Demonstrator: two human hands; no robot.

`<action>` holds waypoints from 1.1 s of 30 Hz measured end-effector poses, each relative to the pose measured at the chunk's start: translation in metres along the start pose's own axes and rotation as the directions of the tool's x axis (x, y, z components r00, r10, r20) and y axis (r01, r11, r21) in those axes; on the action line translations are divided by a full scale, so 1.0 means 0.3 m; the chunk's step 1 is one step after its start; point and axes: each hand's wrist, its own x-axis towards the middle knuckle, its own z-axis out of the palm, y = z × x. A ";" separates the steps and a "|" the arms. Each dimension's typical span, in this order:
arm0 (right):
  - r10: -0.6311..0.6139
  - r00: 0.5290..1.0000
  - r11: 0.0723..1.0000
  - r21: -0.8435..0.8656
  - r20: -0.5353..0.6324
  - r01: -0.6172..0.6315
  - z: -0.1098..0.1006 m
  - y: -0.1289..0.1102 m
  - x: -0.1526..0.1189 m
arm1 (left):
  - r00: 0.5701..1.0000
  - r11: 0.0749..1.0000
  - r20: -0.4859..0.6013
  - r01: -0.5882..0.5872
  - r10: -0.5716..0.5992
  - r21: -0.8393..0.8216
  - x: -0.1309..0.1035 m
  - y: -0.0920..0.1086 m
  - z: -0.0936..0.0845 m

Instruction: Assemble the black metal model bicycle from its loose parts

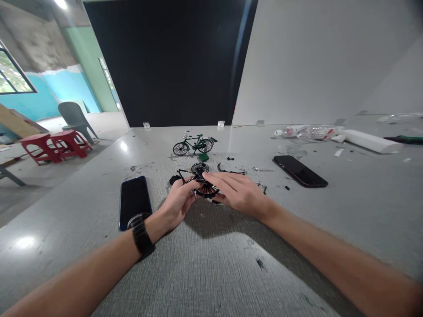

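A black model bicycle (pixel 207 190), partly assembled, is held between my two hands low over the table. My left hand (pixel 180 198) pinches it from the left, near the frame. From the right, my right hand (pixel 239 191) has its fingers closed over the wheel and frame; the fingertips partly hide the parts there. Just beyond lies another spoked wheel (pixel 200 167); whether it is joined to the frame I cannot tell. Behind stands a finished green model bicycle (pixel 194 144), upright, with a small green piece (pixel 203 157) in front of it.
Thin black parts (pixel 231 170) and small bits lie right of centre. One phone (pixel 135 200) rests by my left wrist, another phone (pixel 300 171) at the right. Plastic wrapping (pixel 310 132) and a white bar (pixel 370 141) lie back right. A black panel (pixel 172 61) rises behind.
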 end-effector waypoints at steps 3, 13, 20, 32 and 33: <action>-0.008 1.000 0.999 -0.034 -0.021 0.007 0.000 -0.002 0.002 | 1.000 1.000 -0.012 -0.003 0.003 -0.016 -0.003 0.002 0.003; 0.044 0.999 0.999 0.009 -0.021 -0.044 -0.011 -0.001 0.009 | 0.994 0.998 0.109 0.015 -0.009 -0.053 0.010 -0.007 -0.026; 0.141 0.989 0.988 0.063 -0.032 -0.139 -0.022 -0.005 0.017 | 0.988 1.000 0.150 -0.018 0.019 -0.012 0.001 -0.003 -0.021; 0.197 0.979 0.976 0.109 -0.061 -0.189 -0.017 -0.002 0.011 | 0.992 0.999 0.119 -0.047 0.047 0.000 0.005 -0.007 -0.022; 0.197 0.978 0.976 0.108 -0.064 -0.189 -0.018 -0.002 0.011 | 0.992 0.999 0.116 -0.049 0.049 0.001 0.005 -0.007 -0.022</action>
